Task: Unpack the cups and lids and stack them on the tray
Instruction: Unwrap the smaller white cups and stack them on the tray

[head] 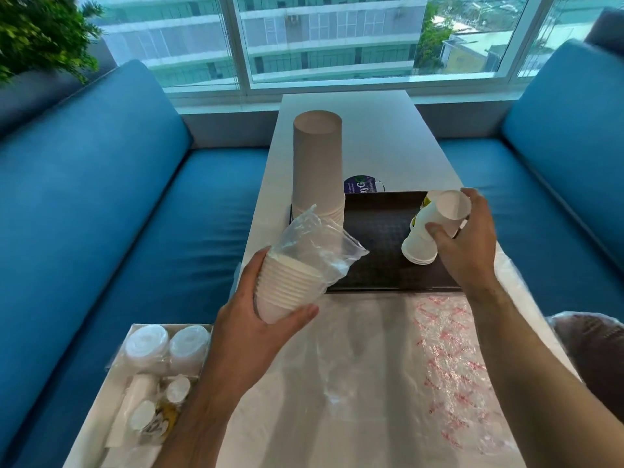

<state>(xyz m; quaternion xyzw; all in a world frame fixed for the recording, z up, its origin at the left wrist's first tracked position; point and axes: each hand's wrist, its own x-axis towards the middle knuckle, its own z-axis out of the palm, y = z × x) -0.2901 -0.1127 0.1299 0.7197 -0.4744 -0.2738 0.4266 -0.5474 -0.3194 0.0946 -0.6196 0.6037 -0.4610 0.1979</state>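
Holding a bagged cup stack (287,288) in my left hand (250,336), my right hand (469,244) grips a smaller cup stack (429,231) tilted over the tray (378,228).

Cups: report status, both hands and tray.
Left hand grips bagged cup stack. Right hand holds small cup stack over tray. Tall stack upright on tray; nothing blocking.

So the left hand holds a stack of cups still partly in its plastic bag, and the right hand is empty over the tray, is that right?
Not quite. The right hand is not empty: in the head view it grips a short stack of white cups, tilted over the dark tray. The left hand does hold a bagged stack of cups.
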